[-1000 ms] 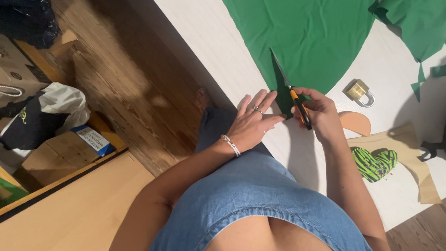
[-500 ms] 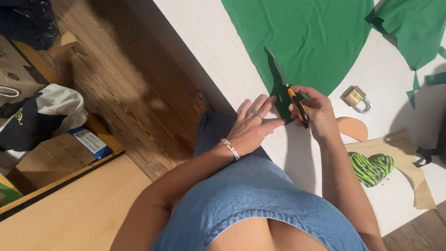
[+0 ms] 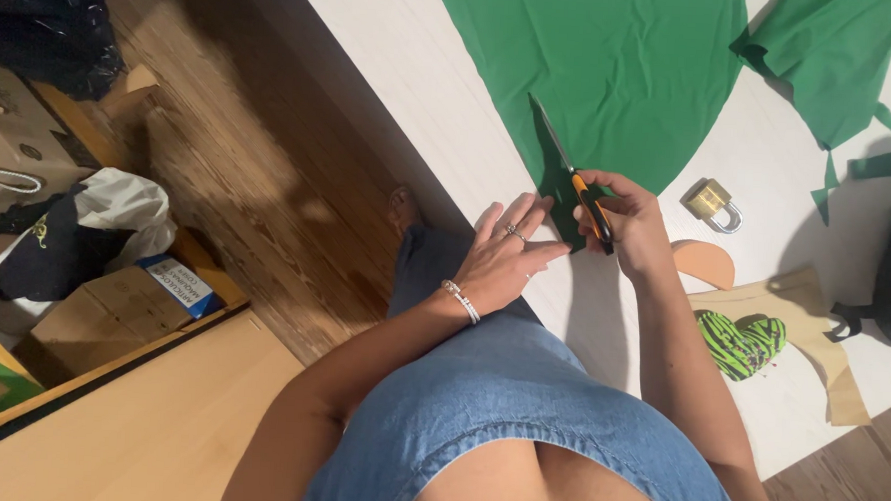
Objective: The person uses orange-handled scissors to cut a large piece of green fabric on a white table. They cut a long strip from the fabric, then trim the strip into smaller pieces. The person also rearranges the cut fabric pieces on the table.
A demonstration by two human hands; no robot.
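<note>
A large green cloth [image 3: 613, 77] lies spread on a white table [image 3: 414, 59]. My right hand [image 3: 622, 223] grips black-and-orange scissors [image 3: 574, 181] whose blades point up into the cloth's lower edge. My left hand [image 3: 505, 253], fingers spread and wearing a ring and a bracelet, rests flat on the table's edge and touches the cloth's lower tip just left of the scissors.
A brass padlock [image 3: 710, 202] lies right of my right hand. Below it sit a tan paper pattern [image 3: 823, 327], an orange piece [image 3: 705, 264] and a green striped heart [image 3: 742, 344]. More green cloth [image 3: 834, 57] is at the top right. Boxes [image 3: 102, 316] and bags stand on the wooden floor at left.
The view has shifted slightly. My right hand has pushed the scissors a little further up along the cloth's edge; my left hand stays by the cloth's tip.
</note>
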